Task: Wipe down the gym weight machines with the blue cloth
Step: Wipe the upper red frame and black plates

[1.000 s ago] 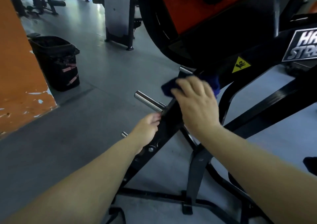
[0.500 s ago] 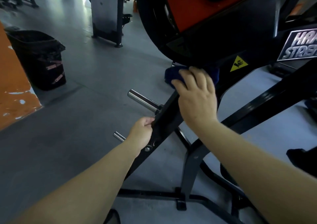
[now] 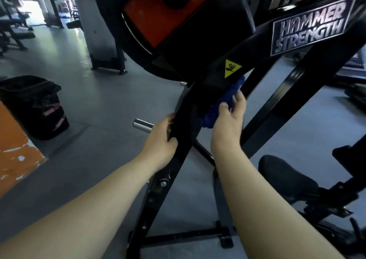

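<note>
A black weight machine frame [image 3: 184,155] slants up from the floor to a plate marked Hammer Strength [image 3: 309,30]. My right hand [image 3: 227,124] holds the bunched blue cloth [image 3: 219,104] against the right side of the slanted bar, just below a yellow warning sticker [image 3: 232,68]. My left hand [image 3: 160,139] grips the left edge of the same bar, fingers curled round it, beside a chrome peg [image 3: 141,125]. Part of the cloth is hidden behind the bar.
A black and red weight plate [image 3: 158,15] hangs above the bar. A black bin [image 3: 35,106] stands at the left by an orange wall [image 3: 13,149]. A black pad [image 3: 285,177] sits low at the right. Grey floor and other machines lie beyond.
My right hand has moved the cloth from the top of the bar round to its right side and lower down. My left hand has slid up the bar's edge. The view has shifted closer.
</note>
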